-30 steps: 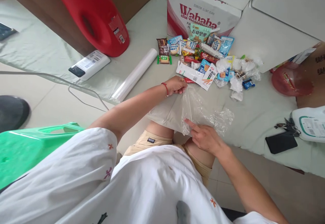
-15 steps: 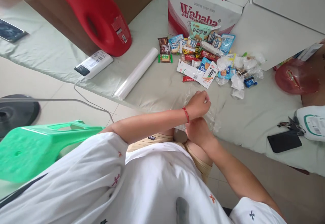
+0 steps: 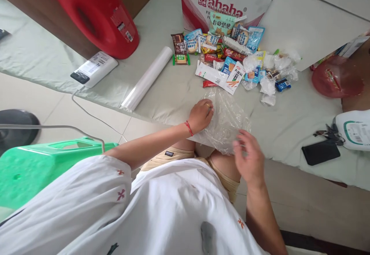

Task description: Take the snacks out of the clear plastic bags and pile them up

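Closest to the camera, a white shirt (image 3: 162, 208) with small red marks, and beige shorts (image 3: 170, 156) under it; to the left, on the floor, a green stool (image 3: 43, 170) lying on its side.

Just past the knees, right hand (image 3: 249, 160) open, fingers spread and a little blurred, at the lower right edge of a clear plastic bag (image 3: 227, 120); touching it or only very near, not possible to tell.

Left hand (image 3: 201, 115) closed, pinching the left part of the plastic bag between thumb and fingers; a red string (image 3: 188, 128) around this wrist.

Plastic bag crumpled, lying on the near edge of the table (image 3: 289, 124), partly hanging over the edge toward the knees, between the two hands.

To the right on the table, well apart from the hands, a black wallet (image 3: 320, 153) with keys (image 3: 325, 135) just beside it, and a white bottle (image 3: 354, 130) at the picture's edge; farther back there, a red bag (image 3: 332, 79).

Beyond the plastic bag, a heap of snack packets (image 3: 228, 56), its nearest packets close to the bag's far edge; left of the heap, a roll of clear film (image 3: 147, 78) lying slantwise; more to the left, a white flat device (image 3: 94, 68) with a cable (image 3: 86, 110) hanging down from the table.

Farthest, a red jug (image 3: 95, 12) on the left and a white cardboard box (image 3: 225, 0) with red letters behind the snack packets.
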Available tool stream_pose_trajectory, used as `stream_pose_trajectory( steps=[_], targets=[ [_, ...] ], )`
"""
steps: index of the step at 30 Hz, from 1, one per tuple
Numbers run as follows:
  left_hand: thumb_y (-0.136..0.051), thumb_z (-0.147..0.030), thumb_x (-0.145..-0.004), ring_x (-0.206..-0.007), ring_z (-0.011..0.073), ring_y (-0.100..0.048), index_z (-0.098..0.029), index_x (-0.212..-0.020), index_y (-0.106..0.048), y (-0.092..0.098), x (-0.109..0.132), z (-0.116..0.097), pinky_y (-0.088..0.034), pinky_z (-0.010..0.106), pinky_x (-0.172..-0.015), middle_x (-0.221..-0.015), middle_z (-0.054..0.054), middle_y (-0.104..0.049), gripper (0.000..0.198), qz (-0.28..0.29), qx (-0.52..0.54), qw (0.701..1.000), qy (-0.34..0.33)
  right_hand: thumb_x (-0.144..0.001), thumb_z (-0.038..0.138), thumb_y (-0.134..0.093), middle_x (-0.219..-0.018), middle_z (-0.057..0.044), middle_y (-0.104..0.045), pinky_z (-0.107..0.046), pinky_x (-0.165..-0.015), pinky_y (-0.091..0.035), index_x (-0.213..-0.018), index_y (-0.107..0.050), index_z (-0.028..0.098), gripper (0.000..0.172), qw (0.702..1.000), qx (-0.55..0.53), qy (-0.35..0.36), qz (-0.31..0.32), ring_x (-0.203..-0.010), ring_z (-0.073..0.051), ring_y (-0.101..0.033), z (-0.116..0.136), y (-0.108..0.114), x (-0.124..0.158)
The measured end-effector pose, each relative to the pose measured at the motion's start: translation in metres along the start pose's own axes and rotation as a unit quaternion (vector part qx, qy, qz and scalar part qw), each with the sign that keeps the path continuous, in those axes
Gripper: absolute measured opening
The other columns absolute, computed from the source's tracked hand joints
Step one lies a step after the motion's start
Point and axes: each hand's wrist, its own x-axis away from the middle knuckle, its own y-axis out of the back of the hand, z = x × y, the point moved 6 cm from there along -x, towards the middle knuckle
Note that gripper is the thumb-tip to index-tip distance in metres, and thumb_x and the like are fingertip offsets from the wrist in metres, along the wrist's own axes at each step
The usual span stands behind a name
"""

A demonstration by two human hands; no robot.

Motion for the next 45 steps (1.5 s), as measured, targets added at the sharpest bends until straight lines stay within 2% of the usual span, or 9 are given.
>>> stream_pose_trajectory(
  steps=[5,10,19,24,29,35,39,41,45],
  targets=[
    [-0.044,-0.030,-0.103,-0.152,0.0279,-0.044,-0.013,-0.131,-0.066,-0.009,0.009,0.000,-0.033,0.050,-0.128,-0.154,0.017,-0.057,0.039,0.047,-0.070,0.995,-0.057,-0.092,0.081,-0.047,-0.080,-0.007,-0.075,-0.026,-0.045,-0.044,-0.107,-0.066,0.016,0.069,0.914,-0.208,-0.336,-0.088,-0.050,-0.015,-0.062,-0.083,-0.003,0.011],
    [-0.030,-0.036,-0.108,-0.159,0.0266,-0.033,-0.015,-0.156,-0.049,-0.009,0.016,0.001,-0.022,0.055,-0.132,-0.168,0.013,-0.041,0.055,0.099,-0.150,0.981,-0.078,-0.065,0.055,-0.087,-0.066,0.000,-0.070,-0.024,-0.054,-0.043,-0.096,-0.070,0.017,0.052,0.901,-0.298,-0.297,-0.103,-0.057,-0.014,-0.059,-0.090,-0.015,-0.025],
    [-0.026,-0.047,-0.109,-0.160,0.0316,-0.032,-0.023,-0.167,-0.031,0.008,0.026,0.023,0.000,0.075,-0.126,-0.173,0.011,-0.028,0.062,0.119,-0.207,0.965,-0.107,-0.066,0.041,-0.076,-0.069,0.000,-0.064,-0.026,-0.053,-0.036,-0.084,-0.065,0.018,0.031,0.927,-0.199,-0.289,-0.132,-0.053,-0.011,-0.045,-0.133,0.024,-0.082],
    [-0.026,-0.050,-0.108,-0.161,0.0322,-0.030,-0.021,-0.167,-0.029,0.007,0.027,0.020,0.001,0.074,-0.127,-0.173,0.013,-0.028,0.066,0.130,-0.210,0.963,-0.106,-0.089,0.047,-0.064,-0.097,-0.010,-0.069,-0.038,-0.081,-0.052,-0.099,-0.069,0.017,0.032,0.968,0.092,-0.070,-0.224,-0.069,-0.017,-0.055,-0.084,0.047,-0.068],
    [-0.041,-0.060,-0.101,-0.162,0.0360,-0.023,-0.017,-0.169,-0.023,0.014,0.026,0.019,0.008,0.076,-0.124,-0.175,0.016,-0.020,0.082,0.175,-0.211,0.956,-0.109,-0.096,0.049,-0.068,-0.127,-0.015,-0.069,-0.047,-0.099,-0.052,-0.129,-0.067,0.021,0.043,0.974,0.151,0.169,0.012,-0.112,-0.030,-0.062,-0.042,-0.002,-0.010],
    [-0.058,-0.041,-0.089,-0.164,0.0366,-0.016,-0.016,-0.169,-0.018,0.026,0.023,0.028,0.006,0.073,-0.125,-0.177,0.017,-0.011,0.093,0.287,-0.193,0.931,-0.118,-0.102,0.028,-0.058,-0.122,-0.010,-0.074,-0.045,-0.094,-0.056,-0.117,-0.074,0.022,0.022,0.976,0.141,0.167,0.009,-0.108,-0.027,-0.065,-0.081,0.025,0.022],
    [-0.060,-0.031,-0.083,-0.165,0.0368,-0.013,-0.013,-0.169,-0.019,0.029,0.037,0.023,0.007,0.071,-0.126,-0.176,0.020,-0.009,0.097,0.295,-0.174,0.931,-0.123,-0.101,0.023,-0.058,-0.105,-0.008,-0.078,-0.046,-0.091,-0.057,-0.106,-0.075,0.021,0.018,0.973,0.157,0.145,-0.089,-0.099,-0.026,-0.067,-0.054,0.050,0.002],
    [-0.060,-0.029,-0.080,-0.165,0.0366,-0.012,-0.008,-0.168,-0.019,0.029,0.046,0.022,0.006,0.070,-0.127,-0.176,0.023,-0.009,0.099,0.291,-0.168,0.935,-0.117,-0.101,0.021,-0.057,-0.110,-0.009,-0.078,-0.046,-0.097,-0.056,-0.112,-0.075,0.021,0.021,0.969,0.145,0.180,-0.085,-0.107,-0.027,-0.066,-0.013,0.030,-0.009],
    [-0.054,-0.024,-0.080,-0.165,0.0337,-0.017,-0.006,-0.165,-0.025,0.034,0.053,0.028,-0.007,0.066,-0.130,-0.175,0.023,-0.018,0.092,0.272,-0.131,0.948,-0.102,-0.103,0.030,-0.056,-0.144,-0.013,-0.066,-0.046,-0.115,-0.049,-0.136,-0.067,0.015,0.038,0.941,0.123,0.290,0.122,-0.134,-0.029,-0.057,0.066,-0.073,-0.013]
  ],
)
